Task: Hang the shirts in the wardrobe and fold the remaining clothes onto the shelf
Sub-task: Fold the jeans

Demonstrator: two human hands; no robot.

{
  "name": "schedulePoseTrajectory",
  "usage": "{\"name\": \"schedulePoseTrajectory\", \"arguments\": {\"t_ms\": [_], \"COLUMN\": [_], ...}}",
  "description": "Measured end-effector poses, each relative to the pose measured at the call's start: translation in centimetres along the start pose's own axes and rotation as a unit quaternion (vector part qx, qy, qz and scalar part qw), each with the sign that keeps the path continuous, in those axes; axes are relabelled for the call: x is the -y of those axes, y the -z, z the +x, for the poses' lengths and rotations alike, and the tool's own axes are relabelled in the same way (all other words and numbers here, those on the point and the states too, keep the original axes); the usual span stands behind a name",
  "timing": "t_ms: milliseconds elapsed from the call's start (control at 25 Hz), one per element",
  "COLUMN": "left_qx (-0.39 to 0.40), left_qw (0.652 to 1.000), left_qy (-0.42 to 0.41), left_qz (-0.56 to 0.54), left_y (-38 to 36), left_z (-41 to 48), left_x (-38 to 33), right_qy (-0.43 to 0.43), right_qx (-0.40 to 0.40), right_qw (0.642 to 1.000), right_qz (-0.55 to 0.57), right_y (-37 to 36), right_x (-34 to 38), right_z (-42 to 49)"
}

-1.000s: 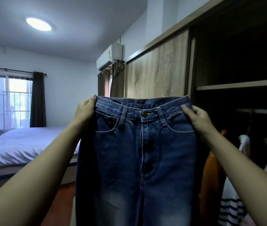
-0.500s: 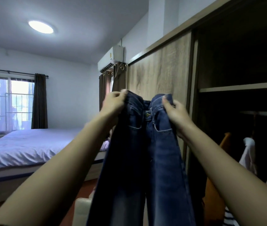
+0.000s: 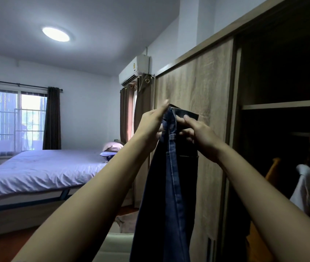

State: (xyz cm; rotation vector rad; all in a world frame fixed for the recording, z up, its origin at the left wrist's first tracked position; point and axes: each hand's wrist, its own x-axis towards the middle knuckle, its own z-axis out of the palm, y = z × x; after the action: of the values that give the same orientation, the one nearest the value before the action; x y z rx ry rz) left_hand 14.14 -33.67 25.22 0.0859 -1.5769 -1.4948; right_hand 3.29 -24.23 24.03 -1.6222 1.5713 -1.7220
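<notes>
I hold a pair of blue jeans (image 3: 171, 195) up in front of me, folded in half lengthwise so the legs hang together. My left hand (image 3: 151, 123) presses the waistband from the left, its fingers flat against the denim. My right hand (image 3: 197, 133) pinches the waistband from the right. The open wardrobe (image 3: 282, 72) is on the right, dark inside, with a wooden shelf (image 3: 286, 106) at about hand height. Under the shelf hang a white garment (image 3: 302, 188) and an orange one (image 3: 272, 167).
The wardrobe's sliding wooden door (image 3: 194, 87) stands right behind the jeans. A bed (image 3: 42, 171) with a pale sheet fills the left, a window (image 3: 14, 120) behind it. A pale basket (image 3: 116, 246) with cloth in it sits low in front of me.
The jeans were spread flat by the waistband; my hands have come together and folded them in half lengthwise. The view has shifted slightly right.
</notes>
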Motion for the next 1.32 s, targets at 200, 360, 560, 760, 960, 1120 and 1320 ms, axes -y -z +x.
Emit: {"name": "schedulePoseTrajectory", "arguments": {"t_ms": [200,360,560,760,960,1120,1320], "left_qx": [-0.018,-0.019,-0.084,-0.166,-0.215,-0.167,-0.083], "left_qw": [0.998,0.999,0.965,0.896,0.902,0.901,0.974], "left_qy": [-0.067,-0.042,-0.029,-0.18,-0.219,-0.235,-0.107], "left_qz": [0.004,-0.028,0.247,0.371,0.305,0.325,0.181], "left_y": [0.6,1.7,4.2,4.3,5.3,6.7,7.8], "left_z": [0.1,-0.2,0.9,0.0,0.3,0.5,3.2], "left_x": [-0.3,-2.1,-0.8,0.4,0.7,1.2,-1.5], "right_qy": [0.096,0.063,0.094,0.105,0.041,0.086,0.133], "right_qx": [-0.108,-0.195,-0.285,-0.25,-0.114,-0.155,-0.159], "right_qw": [0.984,0.978,0.941,0.951,0.99,0.984,0.978], "right_qz": [-0.104,-0.044,-0.159,-0.151,-0.066,-0.031,0.037], "right_y": [0.4,0.4,-0.8,-1.1,-2.3,-2.0,-2.5], "right_x": [-1.1,-3.3,-3.3,-3.5,-11.6,-12.2,-9.9], "right_z": [-0.1,-0.7,0.1,-1.2,-6.2,-7.7,-6.4]}}
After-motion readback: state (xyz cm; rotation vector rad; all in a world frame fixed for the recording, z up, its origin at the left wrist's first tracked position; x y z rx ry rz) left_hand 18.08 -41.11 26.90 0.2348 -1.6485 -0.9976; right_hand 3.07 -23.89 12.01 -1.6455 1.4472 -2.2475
